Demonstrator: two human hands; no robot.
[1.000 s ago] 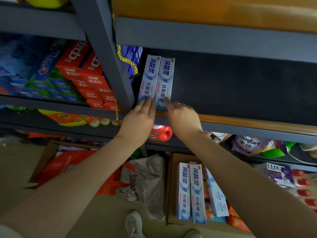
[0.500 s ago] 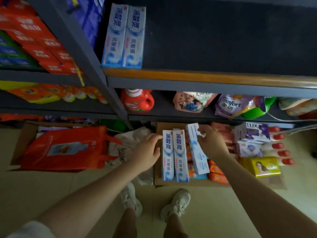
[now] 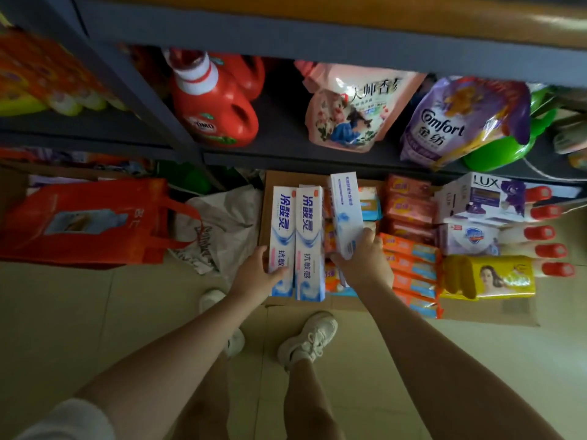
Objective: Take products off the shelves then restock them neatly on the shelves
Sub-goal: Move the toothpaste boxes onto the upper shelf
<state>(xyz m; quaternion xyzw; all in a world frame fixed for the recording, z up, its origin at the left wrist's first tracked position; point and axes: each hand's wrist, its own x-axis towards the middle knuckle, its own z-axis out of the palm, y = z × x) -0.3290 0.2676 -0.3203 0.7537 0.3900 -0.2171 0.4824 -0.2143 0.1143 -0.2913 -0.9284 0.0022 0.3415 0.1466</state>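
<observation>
1. I can't see the left hand's (image 3: 254, 274) fingertips; they're behind the 2 toothpaste boxes (image 3: 297, 242).
2. The cardboard box (image 3: 273, 182) floor is buried under stock.
3. The upper shelf (image 3: 317, 33) is cropped at the top edge.

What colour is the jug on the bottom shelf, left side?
Red, with a white cap; the jug shows best in the head view, the only one.
</observation>
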